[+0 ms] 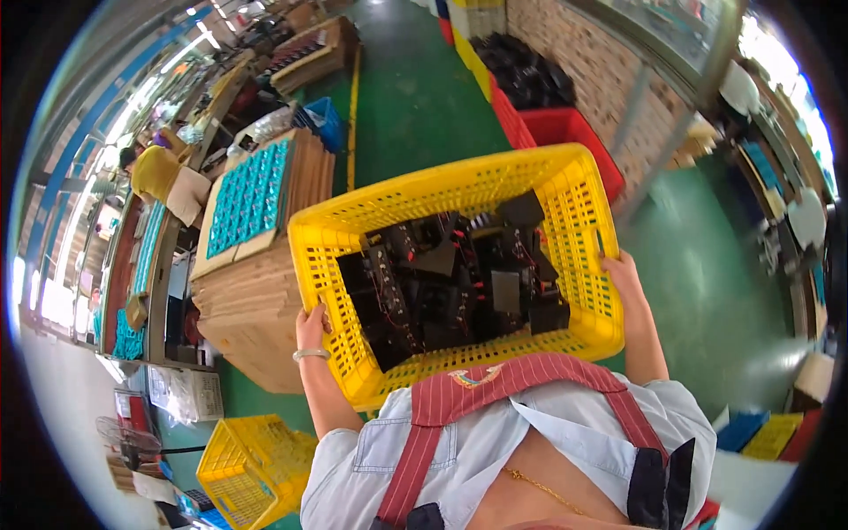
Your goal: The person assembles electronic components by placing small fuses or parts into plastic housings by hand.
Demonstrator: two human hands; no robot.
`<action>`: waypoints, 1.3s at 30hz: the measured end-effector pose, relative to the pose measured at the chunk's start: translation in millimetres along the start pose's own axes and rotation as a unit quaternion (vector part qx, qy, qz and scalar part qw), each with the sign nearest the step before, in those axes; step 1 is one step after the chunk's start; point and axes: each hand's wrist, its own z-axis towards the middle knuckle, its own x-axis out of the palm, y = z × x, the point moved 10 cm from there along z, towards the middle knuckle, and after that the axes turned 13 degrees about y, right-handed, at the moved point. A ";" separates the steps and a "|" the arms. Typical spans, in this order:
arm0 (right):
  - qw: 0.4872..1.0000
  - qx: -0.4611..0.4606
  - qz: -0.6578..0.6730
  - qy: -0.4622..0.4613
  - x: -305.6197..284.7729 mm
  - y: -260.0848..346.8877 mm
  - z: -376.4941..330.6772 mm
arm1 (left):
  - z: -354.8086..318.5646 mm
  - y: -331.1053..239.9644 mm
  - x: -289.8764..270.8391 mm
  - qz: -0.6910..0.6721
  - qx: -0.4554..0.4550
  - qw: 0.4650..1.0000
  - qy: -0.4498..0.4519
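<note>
A yellow plastic crate (459, 190) full of black electrical parts (450, 283) was carried at chest height above the green floor (406, 97). The left hand (311, 329) and right hand (623, 276) gripped its opposite sides; stacked cardboard (256, 309) stood to the left.

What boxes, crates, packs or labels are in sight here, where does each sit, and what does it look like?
Yellow crate: lattice-walled plastic, carried by left hand and right hand, full of black parts.
Second yellow crate: lower left on the floor.
Red bin: beyond the carried crate, by the brick wall.
Cardboard stack: left, brown, topped by teal blister packs.
No readable label or screen.
</note>
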 end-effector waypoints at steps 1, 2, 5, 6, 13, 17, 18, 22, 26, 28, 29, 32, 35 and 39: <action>0.999 0.004 0.029 0.025 53.1 -16.6 15.7 | 33.7 19.7 -40.6 0.022 -0.008 1.000 -0.006; 1.000 0.003 -0.018 0.006 56.9 -29.3 49.2 | 74.3 29.3 -41.9 0.031 -0.009 0.999 -0.004; 1.000 -0.004 0.005 0.002 66.4 -20.0 126.2 | 160.6 3.8 -9.6 0.003 -0.006 1.000 0.022; 0.999 -0.006 0.034 0.002 87.8 -7.7 137.4 | 183.6 -15.6 -11.4 0.010 0.004 0.999 0.034; 0.989 -0.001 0.148 0.001 134.2 25.6 278.0 | 370.1 -104.5 41.7 0.111 0.033 0.992 0.052; 0.999 0.027 0.039 0.000 121.2 37.0 416.0 | 446.8 -106.9 67.1 0.103 0.022 0.994 0.021; 0.999 0.025 0.039 0.001 126.3 52.9 447.5 | 463.0 -111.2 68.7 0.101 0.024 0.994 0.020; 0.997 0.029 -0.011 0.075 186.9 144.5 555.9 | 510.6 -109.8 60.3 0.020 0.001 0.999 -0.048; 0.990 0.012 -0.093 0.102 205.8 164.8 671.0 | 565.5 -119.2 62.4 -0.049 0.001 0.995 -0.084; 0.990 0.007 -0.095 0.107 224.5 164.6 722.6 | 612.9 -116.0 68.1 -0.038 -0.016 0.996 -0.083; 0.991 0.028 -0.024 0.126 255.1 187.9 734.6 | 642.7 -115.2 68.3 -0.021 -0.001 0.996 -0.086; 0.994 0.044 -0.049 0.090 236.0 154.5 823.5 | 753.6 -137.6 67.6 0.102 0.034 0.988 -0.113; 0.995 0.055 0.005 0.080 246.4 177.0 848.6 | 821.7 -199.3 105.6 0.100 0.000 0.993 -0.059; 0.995 0.049 0.055 0.061 288.7 237.1 906.2 | 919.1 -246.7 112.6 0.129 0.011 0.990 -0.054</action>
